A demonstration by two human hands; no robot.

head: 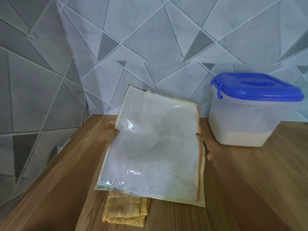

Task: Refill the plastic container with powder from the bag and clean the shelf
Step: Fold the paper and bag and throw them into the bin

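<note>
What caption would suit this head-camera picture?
Left hand and right hand hold the powder bag over a yellow cloth, beside the blue-lidded container.

The bag (153, 144) is clear, glossy plastic film, dusted white inside, with what looks like a papery yellow edge. The container (240, 124) is frosted plastic under a shiny blue plastic lid (256, 87). The shelf (250, 180) is smooth wood grain; the cloth (125, 212) is rough-woven yellow fabric; the wall (150, 39) is matt tile.

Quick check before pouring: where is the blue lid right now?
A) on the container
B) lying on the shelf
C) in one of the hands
A: the blue lid sits on the plastic container; the left hand and right hand hold the bag.
</note>
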